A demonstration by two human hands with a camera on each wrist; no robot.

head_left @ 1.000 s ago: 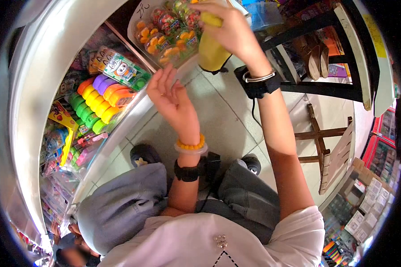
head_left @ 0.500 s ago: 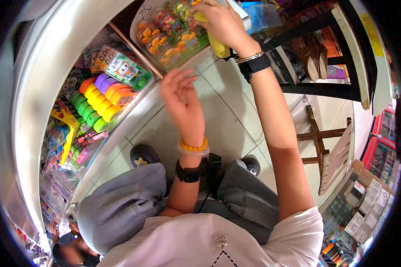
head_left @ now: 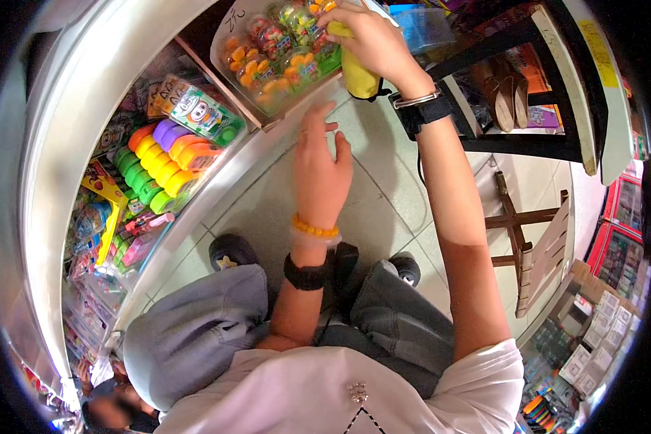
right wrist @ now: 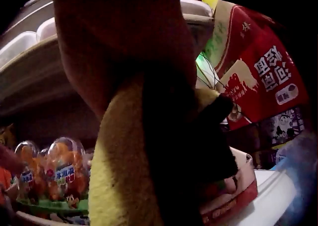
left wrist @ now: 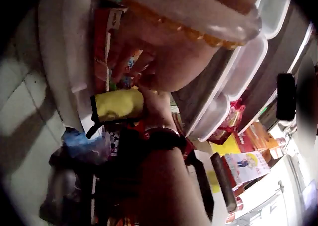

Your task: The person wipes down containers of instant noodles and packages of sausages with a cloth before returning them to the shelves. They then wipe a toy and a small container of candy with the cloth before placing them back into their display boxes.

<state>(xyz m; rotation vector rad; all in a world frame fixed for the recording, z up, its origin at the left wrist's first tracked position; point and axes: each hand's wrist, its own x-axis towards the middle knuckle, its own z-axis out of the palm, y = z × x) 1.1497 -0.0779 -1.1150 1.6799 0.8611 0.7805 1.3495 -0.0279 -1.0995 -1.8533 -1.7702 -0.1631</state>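
Observation:
In the head view, my right hand grips a yellow cloth with black edging beside a box of clear-domed toys. My left hand hangs in the air below the box's near edge, empty, its fingers extended and slightly blurred. The left wrist view shows the cloth hanging from the right hand, with the left hand nearer the camera. In the right wrist view, the cloth fills the middle under the right hand, whose fingertips are hidden; domed toys stand at the left.
Colourful toys and a cartoon-printed pack lie on the left shelf behind a curved metal edge. A black-framed rack with shoes stands at the right, above a wooden folding stand. Another person is at the lower left.
My left hand has moved right and down, away from the toy box. My right hand has shifted slightly, first left and then back right, with the cloth still held.

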